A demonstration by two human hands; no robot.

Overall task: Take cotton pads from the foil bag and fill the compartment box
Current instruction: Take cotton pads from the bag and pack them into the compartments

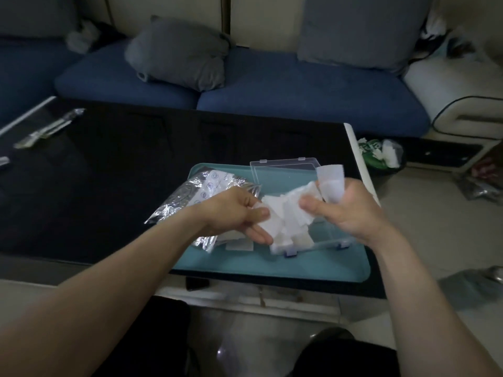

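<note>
Holding a loose bunch of cotton pads (285, 213) over the compartment box (321, 240), the right hand (351, 210) grips them while the left hand (236, 213) pinches one edge; best squared up before lowering, near the tray's (272, 270) right edge.

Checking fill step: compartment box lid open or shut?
Open. The clear lid stands up behind the compartment box on the teal tray.

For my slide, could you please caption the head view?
Both hands, left and right, hold cotton pads over the clear box.
</note>
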